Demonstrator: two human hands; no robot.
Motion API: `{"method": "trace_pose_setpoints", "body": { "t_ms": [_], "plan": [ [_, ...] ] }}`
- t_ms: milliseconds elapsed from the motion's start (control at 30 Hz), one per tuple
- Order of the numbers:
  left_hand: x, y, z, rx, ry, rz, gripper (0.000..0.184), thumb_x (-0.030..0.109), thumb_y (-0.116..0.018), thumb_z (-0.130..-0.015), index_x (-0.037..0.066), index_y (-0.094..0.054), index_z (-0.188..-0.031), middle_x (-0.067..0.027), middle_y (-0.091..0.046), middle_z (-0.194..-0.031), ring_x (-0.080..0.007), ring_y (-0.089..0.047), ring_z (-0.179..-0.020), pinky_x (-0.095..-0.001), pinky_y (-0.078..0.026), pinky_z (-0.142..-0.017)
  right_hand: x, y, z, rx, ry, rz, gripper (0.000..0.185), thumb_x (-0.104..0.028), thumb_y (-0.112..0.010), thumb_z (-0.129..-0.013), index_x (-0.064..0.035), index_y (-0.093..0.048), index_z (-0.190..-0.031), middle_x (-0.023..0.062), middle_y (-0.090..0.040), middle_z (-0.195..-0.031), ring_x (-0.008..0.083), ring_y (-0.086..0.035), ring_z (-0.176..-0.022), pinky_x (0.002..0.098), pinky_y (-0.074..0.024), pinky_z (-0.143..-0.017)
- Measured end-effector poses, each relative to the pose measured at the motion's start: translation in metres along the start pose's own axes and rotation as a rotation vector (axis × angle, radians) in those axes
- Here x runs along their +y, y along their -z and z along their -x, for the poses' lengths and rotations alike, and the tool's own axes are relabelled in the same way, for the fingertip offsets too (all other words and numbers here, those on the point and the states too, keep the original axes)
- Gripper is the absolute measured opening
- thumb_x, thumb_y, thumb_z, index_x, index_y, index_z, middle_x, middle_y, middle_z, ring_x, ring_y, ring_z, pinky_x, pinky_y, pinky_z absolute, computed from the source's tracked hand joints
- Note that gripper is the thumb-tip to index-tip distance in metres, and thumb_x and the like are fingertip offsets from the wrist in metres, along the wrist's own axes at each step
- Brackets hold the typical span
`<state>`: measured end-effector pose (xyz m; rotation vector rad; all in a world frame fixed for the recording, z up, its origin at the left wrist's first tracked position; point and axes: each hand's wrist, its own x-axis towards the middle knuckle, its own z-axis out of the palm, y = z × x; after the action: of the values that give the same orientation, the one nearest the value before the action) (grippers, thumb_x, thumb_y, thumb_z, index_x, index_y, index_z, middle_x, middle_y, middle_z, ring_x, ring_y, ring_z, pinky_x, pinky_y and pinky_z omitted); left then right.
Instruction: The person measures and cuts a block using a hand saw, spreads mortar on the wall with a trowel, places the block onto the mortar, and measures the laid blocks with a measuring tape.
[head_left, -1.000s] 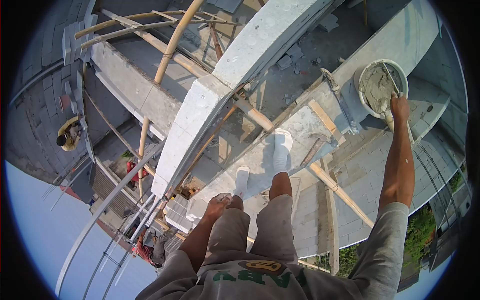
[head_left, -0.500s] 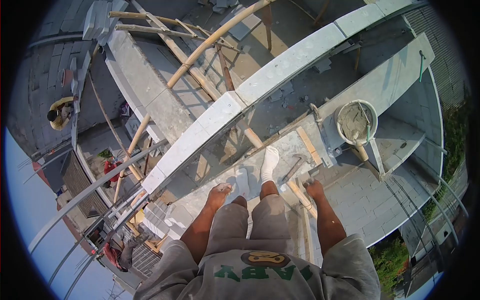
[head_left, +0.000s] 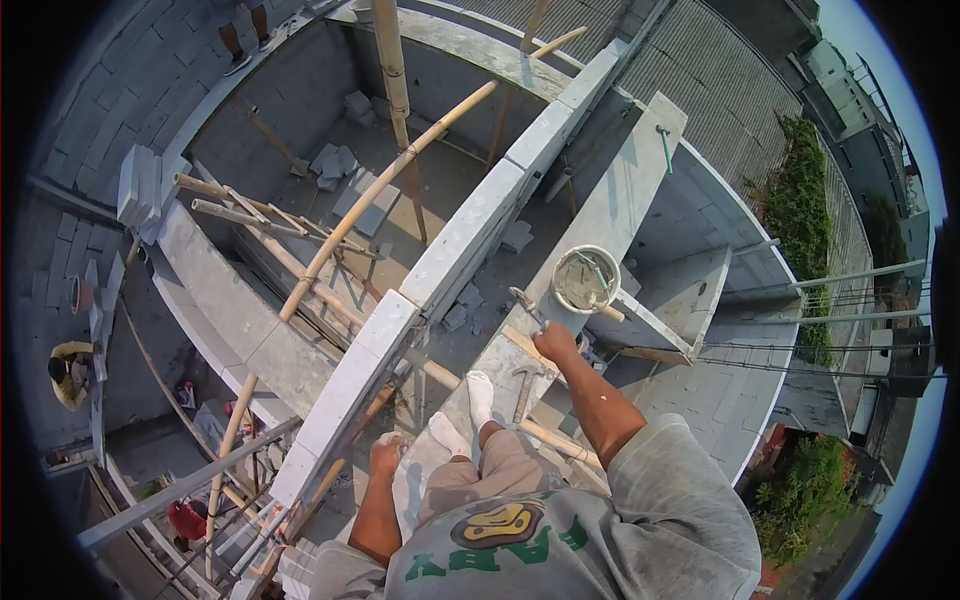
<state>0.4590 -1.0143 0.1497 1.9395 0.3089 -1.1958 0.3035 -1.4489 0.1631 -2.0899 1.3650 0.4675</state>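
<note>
A: Nearest first: what is the left hand (head_left: 387,452) doing?

B: It hangs over the near left, above the bent leg. Its fingers look loosely curled, perhaps just for balance. I see nothing in them, but can't tell if they close on something small.

A: And the feet?

B: Both white socks (head_left: 482,398) are on the narrow concrete ledge (head_left: 620,200), one ahead of the other, likely for steady footing.

A: The hammer (head_left: 523,393)?

B: Just right of the farther foot, lying flat, so it probably won't roll off and is easy to reach.

A: Beyond that?

B: The right hand (head_left: 555,342) is at the near end of a long tool (head_left: 527,303), beside a wooden strip (head_left: 530,348). Its fingers are bent, but I can't tell whether they grip the tool or only touch it.

A: Why is the bucket (head_left: 555,282) there?

B: It stands upright just past that hand, mouth up, which keeps the grey mortar (head_left: 580,282) inside and within arm's reach. A thin green-handled tool (head_left: 603,276) leans in it, handle ready to take.

A: Farther off?

B: Another green tool (head_left: 665,148) lies at the ledge's far end, and at far left a person in yellow (head_left: 72,373) bends by a wall.
</note>
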Motion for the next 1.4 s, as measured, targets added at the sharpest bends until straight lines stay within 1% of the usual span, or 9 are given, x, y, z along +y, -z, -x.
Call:
{"method": "trace_pose_setpoints", "body": {
  "t_ms": [200,567,667,800,1000,1067,1267,1367,1400],
  "plan": [
    [-0.016,0.065,-0.005,0.047,0.005,-0.055,0.025,0.026,-0.056,-0.091,0.006,-0.063,-0.105,-0.0036,-0.064,-0.079,-0.0123,-0.059,-0.060,-0.0247,-0.041,-0.048,-0.245,0.063,0.102,-0.059,0.618,-0.178,0.041,-0.034,-0.060,-0.084,0.0037,-0.062,-0.098,0.0266,-0.064,-0.097,0.0419,-0.061,-0.096,0.0466,-0.0476,-0.083],
    [-0.058,0.121,-0.005,-0.072,-0.138,0.027,0.031,0.025,-0.057,-0.089,0.001,-0.065,-0.106,-0.0141,-0.069,-0.092,-0.0238,-0.066,-0.080,-0.0355,-0.051,-0.071,-0.584,0.170,0.466,-0.026,1.654,-0.014,0.036,-0.039,-0.062,-0.075,-0.0115,-0.073,-0.095,0.0105,-0.069,-0.099,0.0262,-0.065,-0.094,0.0382,-0.0516,-0.087],
    [-0.096,0.129,-0.004,0.051,-0.264,-0.143,0.031,0.029,-0.057,-0.088,0.002,-0.068,-0.101,-0.0155,-0.070,-0.093,-0.0264,-0.067,-0.086,-0.0375,-0.050,-0.077,-0.564,0.202,0.462,-0.094,1.664,0.095,0.026,-0.035,-0.061,-0.083,-0.0122,-0.072,-0.083,0.0107,-0.070,-0.092,0.0163,-0.067,-0.080,0.0364,-0.0544,-0.076],
    [-0.116,0.122,0.037,0.265,-0.151,-0.052,0.036,0.034,-0.057,-0.086,0.001,-0.069,-0.091,-0.0186,-0.069,-0.085,-0.0338,-0.067,-0.079,-0.0411,-0.050,-0.075,-0.476,0.096,0.323,-0.217,1.508,0.159,0.022,-0.030,-0.062,-0.080,-0.0103,-0.071,-0.082,0.0128,-0.069,-0.089,0.0236,-0.066,-0.079,0.0396,-0.0537,-0.075],
    [-0.222,0.117,0.046,0.385,0.015,0.239,0.053,0.049,-0.058,-0.082,-0.001,-0.068,-0.098,-0.0241,-0.068,-0.095,-0.0419,-0.064,-0.091,-0.0445,-0.049,-0.080,-0.170,-0.080,0.133,-0.356,1.043,0.921,0.017,-0.023,-0.064,-0.075,-0.0076,-0.069,-0.080,0.0159,-0.068,-0.085,0.0346,-0.065,-0.078,0.0443,-0.0525,-0.074],
    [-0.289,0.098,0.036,0.544,0.108,0.201,0.058,0.050,-0.058,-0.082,-0.004,-0.066,-0.102,-0.0275,-0.065,-0.104,-0.0422,-0.063,-0.096,-0.0450,-0.049,-0.083,-0.067,-0.113,0.092,-0.254,0.772,0.689,0.022,-0.023,-0.066,-0.070,-0.0053,-0.069,-0.082,0.0177,-0.068,-0.090,0.0360,-0.066,-0.084,0.0398,-0.0528,-0.079],
    [-0.343,0.053,0.077,0.544,0.167,0.078,0.044,0.038,-0.063,-0.083,-0.003,-0.065,-0.097,-0.0175,-0.066,-0.085,-0.0299,-0.065,-0.076,-0.0380,-0.051,-0.069,-0.071,-0.037,0.086,-0.365,0.881,1.023,0.018,-0.021,-0.064,-0.075,-0.0060,-0.071,-0.081,0.0151,-0.070,-0.087,0.0290,-0.068,-0.084,0.0377,-0.0550,-0.078],
    [-0.299,0.033,0.084,0.501,0.172,-0.039,0.030,0.036,-0.054,-0.089,0.010,-0.069,-0.097,-0.0208,-0.067,-0.092,-0.0381,-0.063,-0.089,-0.0448,-0.050,-0.080,-0.104,-0.015,0.067,-0.513,0.218,0.147,0.017,-0.022,-0.067,-0.072,-0.0066,-0.071,-0.079,0.0134,-0.069,-0.085,0.0280,-0.069,-0.081,0.0370,-0.0557,-0.076],
    [-0.268,0.029,0.094,0.520,0.146,-0.089,0.029,0.036,-0.052,-0.090,0.014,-0.070,-0.098,-0.0221,-0.066,-0.095,-0.0409,-0.063,-0.093,-0.0469,-0.050,-0.084,-0.099,-0.019,0.043,-0.329,0.685,0.478,0.016,-0.020,-0.066,-0.072,-0.0064,-0.071,-0.079,0.0133,-0.069,-0.082,0.0280,-0.069,-0.079,0.0367,-0.0556,-0.075]
  ]
}}
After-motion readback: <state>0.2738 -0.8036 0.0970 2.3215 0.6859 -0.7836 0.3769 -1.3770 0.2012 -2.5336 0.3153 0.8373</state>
